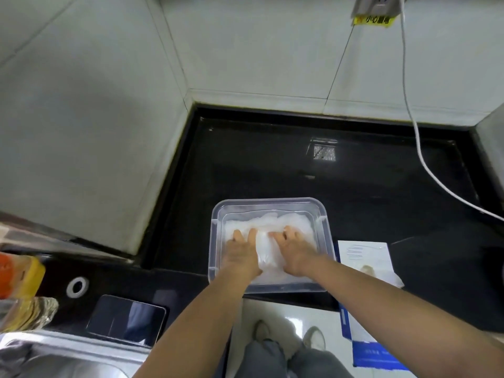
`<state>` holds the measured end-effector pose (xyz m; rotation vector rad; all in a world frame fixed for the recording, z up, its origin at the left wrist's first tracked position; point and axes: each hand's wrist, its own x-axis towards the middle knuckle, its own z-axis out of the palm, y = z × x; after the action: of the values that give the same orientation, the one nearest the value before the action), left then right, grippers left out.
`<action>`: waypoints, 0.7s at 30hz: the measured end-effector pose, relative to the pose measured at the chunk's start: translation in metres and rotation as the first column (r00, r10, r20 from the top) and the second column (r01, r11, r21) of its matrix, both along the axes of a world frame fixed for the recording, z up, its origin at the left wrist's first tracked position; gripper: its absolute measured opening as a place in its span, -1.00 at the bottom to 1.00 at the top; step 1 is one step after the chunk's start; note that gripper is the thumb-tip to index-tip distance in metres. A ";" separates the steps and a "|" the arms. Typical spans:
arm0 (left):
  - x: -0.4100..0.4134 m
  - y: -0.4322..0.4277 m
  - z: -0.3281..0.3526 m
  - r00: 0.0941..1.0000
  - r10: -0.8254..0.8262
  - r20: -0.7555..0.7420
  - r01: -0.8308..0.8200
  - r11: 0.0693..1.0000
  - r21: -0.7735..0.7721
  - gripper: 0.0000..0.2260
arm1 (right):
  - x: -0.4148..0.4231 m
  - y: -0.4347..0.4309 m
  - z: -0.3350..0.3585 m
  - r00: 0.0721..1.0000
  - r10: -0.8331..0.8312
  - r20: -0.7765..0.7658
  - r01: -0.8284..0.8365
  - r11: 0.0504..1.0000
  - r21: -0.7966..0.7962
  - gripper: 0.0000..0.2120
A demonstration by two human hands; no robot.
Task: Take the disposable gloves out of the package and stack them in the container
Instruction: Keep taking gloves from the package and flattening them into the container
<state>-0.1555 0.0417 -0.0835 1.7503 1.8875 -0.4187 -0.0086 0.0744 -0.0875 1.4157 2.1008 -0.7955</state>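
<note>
A clear plastic container (268,204) stands on the black countertop near its front edge. Inside lies a pile of thin white disposable gloves (289,223). My left hand (242,255) lies palm down on the left part of the pile, fingers spread and pressing. My right hand (296,253) presses the right part of the pile, its fingers bent a little into the plastic. The flat glove package (365,259), white with a blue edge, lies just right of the container and hangs partly over the counter's edge.
A white cable (417,137) hangs from a wall socket across the counter's right side. A dark phone (126,319) lies front left beside a steel sink (54,358). A bottle (19,279) stands at the far left. Tiled walls enclose the counter.
</note>
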 end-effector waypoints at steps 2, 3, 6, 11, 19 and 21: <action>0.002 0.000 -0.002 1.000 -0.013 -0.024 0.013 1.000 0.005 -0.18 | -0.002 -0.001 0.000 0.999 0.017 0.028 -0.017 1.000 0.019 -0.15; 0.002 0.000 -0.002 0.999 -0.023 -0.035 0.023 1.000 -0.004 -0.19 | -0.003 -0.001 0.002 0.999 0.029 0.045 -0.030 0.999 0.018 -0.17; 0.004 -0.002 0.002 0.994 -0.067 -0.083 0.066 0.998 -0.013 -0.26 | -0.004 -0.004 0.012 0.995 0.067 0.079 -0.065 0.998 -0.021 -0.30; 0.010 0.001 0.023 0.949 -0.184 -0.256 0.197 0.980 0.029 -0.50 | 0.003 -0.002 0.035 0.994 -0.041 -0.100 0.041 0.999 -0.001 -0.47; 0.047 -0.018 0.068 0.997 0.072 0.039 -0.081 0.883 0.462 -0.76 | 0.062 -0.019 0.079 0.776 -0.224 -0.589 0.490 0.804 0.338 -0.84; 0.073 -0.025 0.081 0.991 0.040 0.127 -0.101 0.852 0.513 -0.80 | 0.093 -0.026 0.081 0.743 -0.316 -0.589 0.586 0.734 0.345 -0.81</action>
<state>-0.0827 0.0172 -0.0027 1.9710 2.1034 0.2480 0.0841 0.0487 -0.0063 2.3197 2.4963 -0.8968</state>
